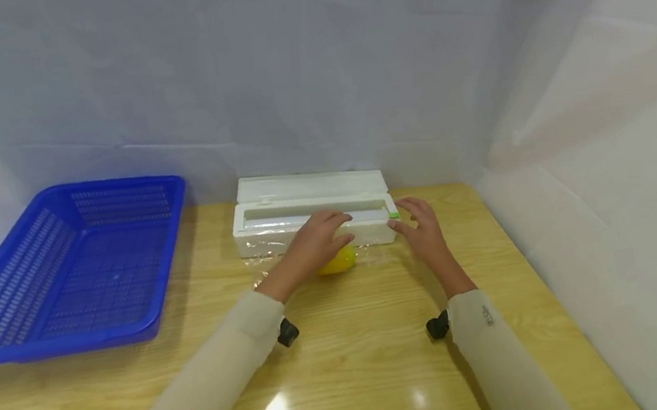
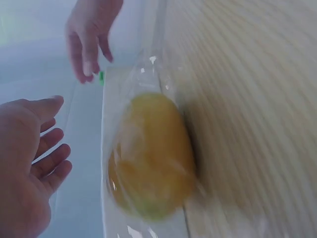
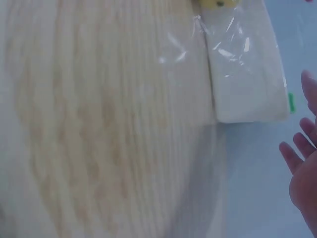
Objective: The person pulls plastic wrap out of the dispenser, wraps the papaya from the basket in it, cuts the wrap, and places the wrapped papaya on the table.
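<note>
Lemon (image 1: 338, 260) sits on the bench (image 1: 350, 368) just in front of the white cling-film dispenser (image 1: 312, 224), lying on or under a sheet of clear film (image 1: 262, 269) pulled from it; the left wrist view shows film draped over the fruit. Step in hand looks like the cut: film is drawn out and both hands are at the dispenser. Left hand (image 1: 320, 234) hangs over the lemon, fingers straight and relaxed, fingertips on or just off the dispenser's front edge, holding nothing. Right hand (image 1: 421, 227) is at the dispenser's right end by the green slider tab (image 1: 393, 214), fingers spread apart and gripping nothing; cannot tell if it touches the tab. Next move probably calls for steadying the dispenser and running the slider across. Blue basket (image 1: 64, 281) stands well apart at left.
</note>
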